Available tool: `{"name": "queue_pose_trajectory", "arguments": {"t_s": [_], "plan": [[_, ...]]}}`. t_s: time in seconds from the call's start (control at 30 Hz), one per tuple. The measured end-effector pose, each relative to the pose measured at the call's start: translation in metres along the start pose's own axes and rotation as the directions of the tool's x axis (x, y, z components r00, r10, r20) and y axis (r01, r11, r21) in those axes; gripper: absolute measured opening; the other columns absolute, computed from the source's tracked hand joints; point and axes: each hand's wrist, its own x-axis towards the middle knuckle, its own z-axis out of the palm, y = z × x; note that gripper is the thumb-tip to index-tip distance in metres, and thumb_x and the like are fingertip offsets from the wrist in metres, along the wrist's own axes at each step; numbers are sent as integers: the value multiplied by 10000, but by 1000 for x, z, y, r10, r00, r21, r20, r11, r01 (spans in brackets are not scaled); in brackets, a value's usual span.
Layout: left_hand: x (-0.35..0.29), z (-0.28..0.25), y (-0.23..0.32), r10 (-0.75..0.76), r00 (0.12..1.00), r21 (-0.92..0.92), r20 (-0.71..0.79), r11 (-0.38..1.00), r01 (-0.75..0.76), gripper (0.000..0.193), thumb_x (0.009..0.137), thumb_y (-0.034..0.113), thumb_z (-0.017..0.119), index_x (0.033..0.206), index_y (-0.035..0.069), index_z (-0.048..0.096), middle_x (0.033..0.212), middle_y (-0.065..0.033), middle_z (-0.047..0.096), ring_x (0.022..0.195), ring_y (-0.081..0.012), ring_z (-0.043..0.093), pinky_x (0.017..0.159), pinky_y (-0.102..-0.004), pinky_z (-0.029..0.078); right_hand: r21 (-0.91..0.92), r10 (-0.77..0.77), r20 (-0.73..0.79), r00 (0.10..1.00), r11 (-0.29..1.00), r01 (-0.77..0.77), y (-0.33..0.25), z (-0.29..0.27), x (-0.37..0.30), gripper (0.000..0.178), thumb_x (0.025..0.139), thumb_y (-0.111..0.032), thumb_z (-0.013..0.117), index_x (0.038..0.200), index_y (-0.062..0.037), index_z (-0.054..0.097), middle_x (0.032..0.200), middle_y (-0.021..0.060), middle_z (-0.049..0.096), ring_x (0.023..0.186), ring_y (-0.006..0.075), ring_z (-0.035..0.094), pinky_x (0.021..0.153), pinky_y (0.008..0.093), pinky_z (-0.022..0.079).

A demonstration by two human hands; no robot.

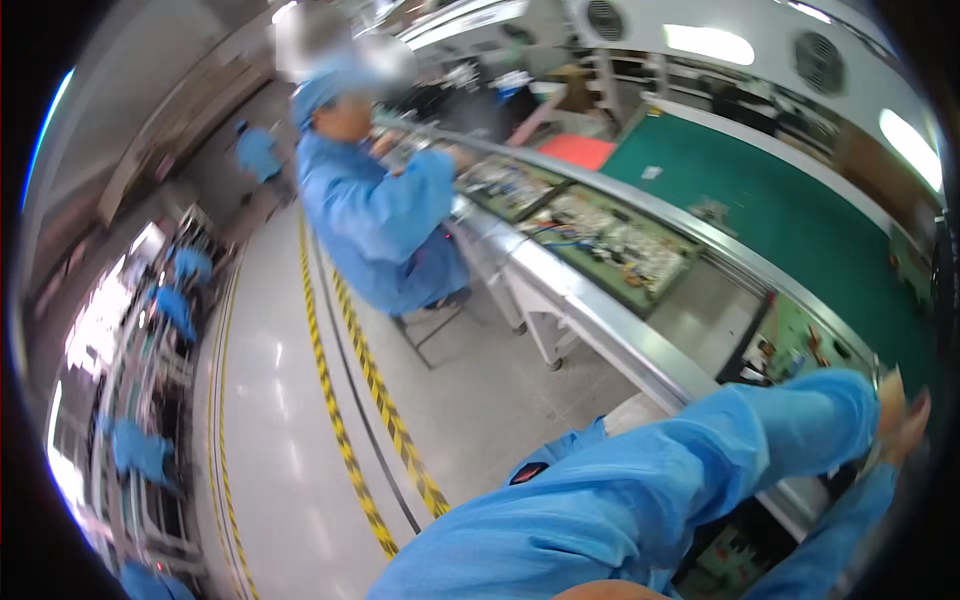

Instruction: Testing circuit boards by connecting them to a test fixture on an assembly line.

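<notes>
My left arm, in a blue sleeve, stretches across to the far right, and my left hand (pixel 888 398) sits at its cuff, small and mostly hidden. Beside it, coming up from below, is my right hand (pixel 910 430). The two hands are close together near the picture's dark rim. Their fingers are too small and blurred to show a grip. Just left of them, partly covered by my sleeve, a green panel (pixel 795 320) with electronic parts on it lies on the metal-edged work line (pixel 590 300).
Further along the line lies a green panel (pixel 640 290) crowded with pale parts and wires. A seated co-worker in blue (pixel 375 220) works there. Beyond the line are a green mat (pixel 750 190) and a red sheet (pixel 577 152). Yellow-black tape (pixel 370 370) marks the floor.
</notes>
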Motion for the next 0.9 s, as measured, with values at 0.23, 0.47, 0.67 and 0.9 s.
{"name": "queue_pose_trajectory", "arguments": {"t_s": [0.23,0.47,0.67,0.9], "plan": [[19,15,-93,182,973,-572,-144,787,-232,198,793,133,549,965,37,551,739,-155,637,757,-322,641,630,-413,493,262,279,322,905,892,-368,-108,205,78,310,926,-322,462,1097,-118,621,1114,14,601,992,159,545,846,297,412],[-2,41,-90,319,935,-741,-152,589,-321,309,805,106,617,1106,59,567,882,-118,612,824,-300,606,704,-372,494,91,333,497,801,898,-430,-45,161,85,363,912,-347,488,1163,-98,571,1033,20,636,807,88,545,654,223,430],[34,88,-67,-57,970,-642,-236,758,-112,262,781,32,629,1039,49,587,880,-105,620,756,-250,613,649,-323,495,167,273,632,725,866,-471,-23,175,83,357,898,-271,551,1168,-38,561,919,50,664,788,92,572,651,210,438],[66,110,-45,-74,937,-607,-341,779,-159,255,814,105,610,1064,86,560,794,-63,616,718,-249,606,588,-331,484,68,278,706,651,889,-453,-17,180,85,393,852,-175,609,1211,-26,545,897,78,662,822,132,606,742,267,473]]}}
